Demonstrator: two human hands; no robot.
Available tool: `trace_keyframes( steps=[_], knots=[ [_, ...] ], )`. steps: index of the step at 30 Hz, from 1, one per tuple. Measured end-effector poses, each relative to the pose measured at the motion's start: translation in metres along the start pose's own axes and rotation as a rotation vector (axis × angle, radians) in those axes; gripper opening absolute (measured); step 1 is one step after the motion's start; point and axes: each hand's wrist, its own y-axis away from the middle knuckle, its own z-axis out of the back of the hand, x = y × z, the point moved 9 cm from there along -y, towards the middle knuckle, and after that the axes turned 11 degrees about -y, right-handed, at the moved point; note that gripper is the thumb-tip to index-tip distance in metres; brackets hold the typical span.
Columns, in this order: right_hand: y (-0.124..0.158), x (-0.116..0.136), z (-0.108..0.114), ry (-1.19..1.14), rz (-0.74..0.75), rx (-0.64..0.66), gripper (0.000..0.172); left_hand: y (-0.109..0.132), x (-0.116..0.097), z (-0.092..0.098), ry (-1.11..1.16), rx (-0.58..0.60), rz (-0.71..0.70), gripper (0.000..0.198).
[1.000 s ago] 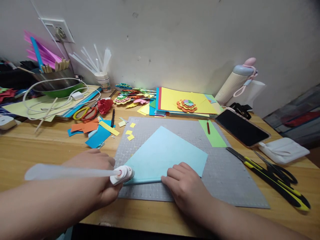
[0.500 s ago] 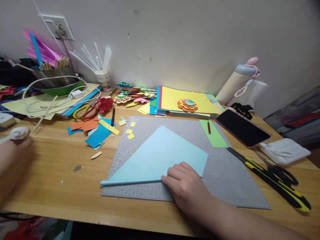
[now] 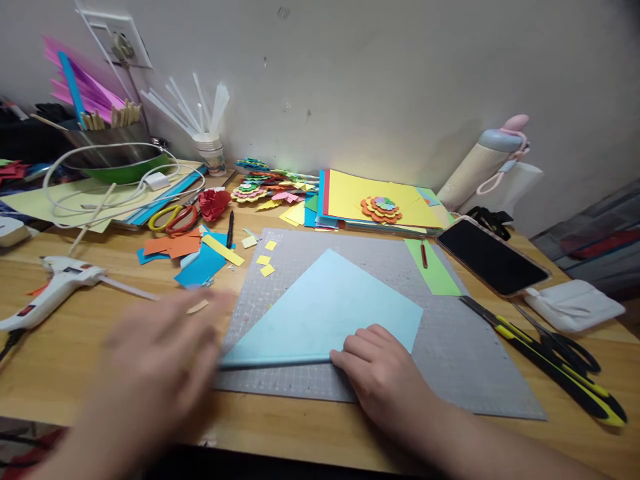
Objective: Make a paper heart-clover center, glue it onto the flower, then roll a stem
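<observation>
A light blue sheet of paper (image 3: 335, 307) lies on the grey cutting mat (image 3: 480, 380), its near edge rolled into a thin tube. My right hand (image 3: 383, 370) is closed, its fingers pressing the right part of this rolled edge. Blurred by motion, my left hand (image 3: 165, 353) hovers by the roll's left end; its fingers are too smeared to read. Farther left, a white hot glue gun (image 3: 63, 283) rests on the table with a glue stick (image 3: 127, 288) poking out of its back.
Blue and orange paper scraps (image 3: 200, 263) lie left of the mat, near yellow-and-red scissors (image 3: 173, 219). A utility knife (image 3: 550, 367), black scissors (image 3: 563, 343) and a phone (image 3: 493, 257) lie at right. Behind are coloured sheets (image 3: 350, 193) and a cup of glue sticks (image 3: 210, 150).
My left hand has left the glue gun at the far left and swung right toward the paper roll. My right hand stays on the roll. The view has shifted slightly.
</observation>
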Motion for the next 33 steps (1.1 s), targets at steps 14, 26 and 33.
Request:
trace_keyframes(
  steps=[14,26,33],
  knots=[
    [0.009,0.018,0.000,0.142,0.073,0.009,0.030,0.047,-0.109,-0.042,-0.013,-0.074,-0.333,0.030],
    [0.037,0.026,0.006,0.166,-0.104,0.041,0.038,0.033,-0.112,-0.032,0.007,-0.084,-0.186,0.036],
    [0.039,0.018,-0.008,0.187,-0.203,0.124,0.042,0.030,-0.119,-0.041,-0.151,-0.004,-0.237,0.046]
  ],
)
